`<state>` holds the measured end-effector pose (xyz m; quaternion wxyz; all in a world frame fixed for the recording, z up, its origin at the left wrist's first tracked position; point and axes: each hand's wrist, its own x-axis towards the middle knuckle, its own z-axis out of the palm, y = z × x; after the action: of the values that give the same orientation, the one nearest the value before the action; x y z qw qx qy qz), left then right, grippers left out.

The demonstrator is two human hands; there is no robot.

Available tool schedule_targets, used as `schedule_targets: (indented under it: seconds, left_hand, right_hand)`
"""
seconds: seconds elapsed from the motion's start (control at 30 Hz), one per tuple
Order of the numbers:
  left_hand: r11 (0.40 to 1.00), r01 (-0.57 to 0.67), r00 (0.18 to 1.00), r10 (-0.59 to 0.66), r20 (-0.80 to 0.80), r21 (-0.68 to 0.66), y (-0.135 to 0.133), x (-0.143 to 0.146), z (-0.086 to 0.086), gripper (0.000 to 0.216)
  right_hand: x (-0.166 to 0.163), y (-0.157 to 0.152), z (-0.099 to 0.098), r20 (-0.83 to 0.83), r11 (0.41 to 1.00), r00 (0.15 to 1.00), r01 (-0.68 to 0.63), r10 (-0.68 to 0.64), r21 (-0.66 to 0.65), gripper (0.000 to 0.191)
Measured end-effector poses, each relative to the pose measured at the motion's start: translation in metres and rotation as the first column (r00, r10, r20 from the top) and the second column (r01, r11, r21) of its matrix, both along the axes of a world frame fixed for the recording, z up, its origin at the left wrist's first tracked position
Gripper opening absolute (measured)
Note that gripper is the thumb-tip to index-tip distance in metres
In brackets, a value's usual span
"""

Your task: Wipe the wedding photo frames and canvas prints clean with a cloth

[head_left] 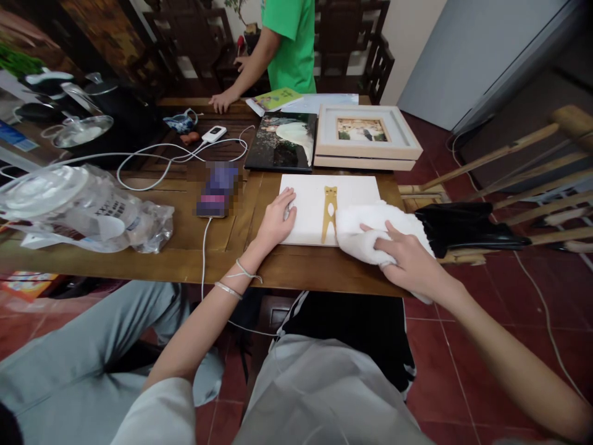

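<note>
A flat white board [303, 213] with a tan bear-like animal figure [329, 213] on it lies near the front edge of the table. On its left edge rests my left hand [278, 219], fingers stretched out and thumb apart, touching the surface. My right hand [407, 256] is closed around a bunched white towel [365, 232]. The towel lies over the board's right part and hides it, and one end hangs past the table edge. Part of my right fingers is sunk in the towel's folds.
Behind the board are a dark glossy picture panel [282, 139] and stacked wooden frames [368, 133]. A phone [217, 194] with a white cable and a plastic-wrapped package [92, 207] lie leftward. A person in a green shirt [291, 49] leans on the far side. Bamboo furniture [509, 148] stands right.
</note>
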<state>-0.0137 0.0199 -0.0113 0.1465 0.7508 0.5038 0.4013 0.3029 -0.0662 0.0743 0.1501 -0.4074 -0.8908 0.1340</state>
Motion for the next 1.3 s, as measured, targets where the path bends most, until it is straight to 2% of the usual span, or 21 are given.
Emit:
schedule_targets:
  seconds: [0.1,0.2,0.37,0.47,0.57,0.67,0.83,0.93,1.07,1.2,1.3]
  left_hand:
    - [1.000,0.002,1.000,-0.002,-0.010,-0.004,0.000,0.000,0.000,0.038]
    - [1.000,0.004,1.000,-0.004,-0.009,-0.007,0.001,-0.001,0.001,0.038]
    - [1.000,0.000,1.000,0.000,-0.016,0.002,0.001,-0.002,0.001,0.037]
    - [1.000,0.003,1.000,-0.003,-0.018,0.005,0.000,-0.002,0.000,0.038]
    - [1.000,0.005,1.000,-0.005,-0.011,0.020,0.000,-0.001,-0.001,0.038]
    - [1.000,0.008,1.000,-0.008,-0.009,0.016,0.000,-0.001,-0.001,0.038]
    - [1.000,-0.001,1.000,0.002,-0.021,0.025,0.000,-0.001,-0.002,0.038]
    - [0.999,-0.001,1.000,0.002,-0.018,0.037,0.001,-0.001,-0.002,0.037]
    - [0.999,-0.004,1.000,0.005,-0.014,0.042,0.001,-0.001,-0.003,0.037]
    - [0.999,0.002,1.000,-0.002,-0.011,0.034,0.001,-0.001,-0.002,0.037]
    - [1.000,0.007,1.000,-0.006,-0.017,0.030,0.000,-0.001,-0.001,0.038]
  right_hand:
    - [0.006,0.002,0.007,-0.007,0.997,1.000,-0.023,0.023,-0.075,0.014]
    - [0.006,0.031,0.007,-0.028,0.993,0.999,0.033,-0.037,-0.115,0.010]
    - [-0.008,0.097,-0.004,-0.086,0.986,0.983,0.160,-0.163,-0.042,0.009]
    - [-0.019,0.114,-0.013,-0.069,0.981,0.979,0.193,-0.191,0.024,0.016]
    - [-0.024,0.100,-0.019,-0.016,0.976,0.981,0.194,-0.193,0.102,0.031]
    - [-0.021,0.063,-0.020,0.048,0.981,0.988,0.141,-0.148,0.134,0.032]
    - [-0.004,-0.004,-0.008,0.073,0.995,0.997,-0.001,-0.007,0.102,0.030]
    - [0.006,-0.013,-0.004,0.054,0.997,0.997,-0.049,0.046,0.055,0.031]
    - [0.009,0.024,-0.005,0.055,1.000,0.998,0.007,-0.007,-0.004,0.022]
    - [-0.003,0.083,-0.007,0.053,0.995,0.994,0.094,-0.095,0.010,0.018]
    - [-0.016,0.111,-0.007,0.047,0.987,0.986,0.159,-0.161,0.029,0.020]
